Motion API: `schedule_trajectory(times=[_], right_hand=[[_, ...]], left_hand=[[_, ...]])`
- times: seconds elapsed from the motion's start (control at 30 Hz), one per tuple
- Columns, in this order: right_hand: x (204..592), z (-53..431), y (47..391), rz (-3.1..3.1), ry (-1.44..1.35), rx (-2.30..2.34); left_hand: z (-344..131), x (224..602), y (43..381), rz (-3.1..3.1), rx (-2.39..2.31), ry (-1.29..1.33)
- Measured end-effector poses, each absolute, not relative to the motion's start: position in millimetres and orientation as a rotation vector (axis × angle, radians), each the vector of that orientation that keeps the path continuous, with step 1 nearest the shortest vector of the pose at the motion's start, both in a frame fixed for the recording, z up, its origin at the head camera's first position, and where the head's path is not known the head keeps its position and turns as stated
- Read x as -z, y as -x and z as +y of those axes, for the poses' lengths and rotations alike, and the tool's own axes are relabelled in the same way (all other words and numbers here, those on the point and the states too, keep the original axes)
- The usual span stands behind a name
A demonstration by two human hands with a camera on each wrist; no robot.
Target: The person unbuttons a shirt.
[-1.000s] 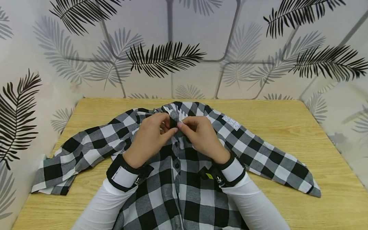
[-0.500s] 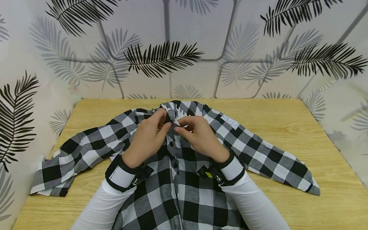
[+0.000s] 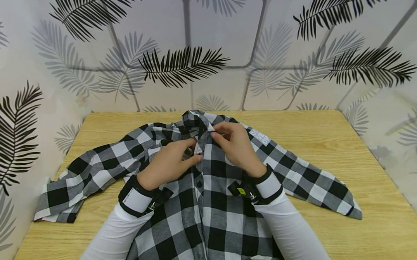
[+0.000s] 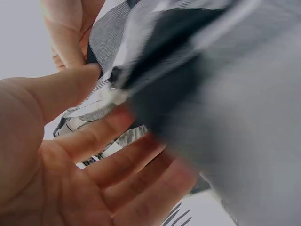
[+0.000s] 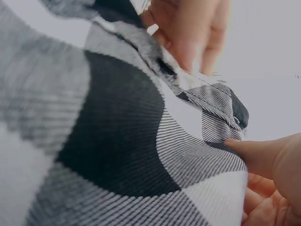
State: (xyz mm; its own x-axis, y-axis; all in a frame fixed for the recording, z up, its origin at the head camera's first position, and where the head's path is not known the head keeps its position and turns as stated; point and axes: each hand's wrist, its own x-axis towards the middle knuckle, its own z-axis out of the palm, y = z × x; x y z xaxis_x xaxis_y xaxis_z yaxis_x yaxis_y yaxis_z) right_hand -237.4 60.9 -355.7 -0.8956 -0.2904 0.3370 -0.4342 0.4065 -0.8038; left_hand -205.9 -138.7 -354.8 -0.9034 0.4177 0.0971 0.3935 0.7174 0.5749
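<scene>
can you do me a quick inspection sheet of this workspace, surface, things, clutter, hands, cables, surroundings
Surface: pale wood-grain table
Job's things: black, white and grey checked shirt, sleeves spread to both sides
Clutter: nothing seen
Left hand: at the shirt's front, fingers extended against the cloth
Right hand: pinches the cloth near the collar
Cables: nothing seen
Surroundings: leaf-patterned walls

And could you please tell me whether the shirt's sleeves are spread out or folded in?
Spread out: the checked shirt has both sleeves reaching outward across the table, one to each side.
</scene>
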Motion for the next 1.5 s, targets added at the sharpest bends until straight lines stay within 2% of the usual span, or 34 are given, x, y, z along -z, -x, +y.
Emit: schedule_trajectory(times=[0.17, 0.4, 0.6, 1.1, 1.5], right_hand=[[354.2, 63.4, 239.2, -2.515, -0.629, -1.49], [335.8, 60.1, 219.2, -2.487, -0.575, -1.291], [324.6, 58.1, 203.8, -2.648, -0.806, -1.291], [343.6, 56.4, 221.5, -2.66, -0.773, -1.356], [346.1, 53.3, 224.4, -2.648, -0.836, -1.422]], left_hand=[[-137.8, 357.1, 205.6, 2.95, -1.004, -0.736], [-139.4, 353.2, 206.4, 2.97, -1.225, -0.606], [-140.4, 348.9, 208.7, 3.028, -1.499, -0.547], [-140.2, 345.5, 208.4, 2.629, -1.633, -0.709], [-138.2, 348.9, 208.3, 2.648, -1.495, -0.731]])
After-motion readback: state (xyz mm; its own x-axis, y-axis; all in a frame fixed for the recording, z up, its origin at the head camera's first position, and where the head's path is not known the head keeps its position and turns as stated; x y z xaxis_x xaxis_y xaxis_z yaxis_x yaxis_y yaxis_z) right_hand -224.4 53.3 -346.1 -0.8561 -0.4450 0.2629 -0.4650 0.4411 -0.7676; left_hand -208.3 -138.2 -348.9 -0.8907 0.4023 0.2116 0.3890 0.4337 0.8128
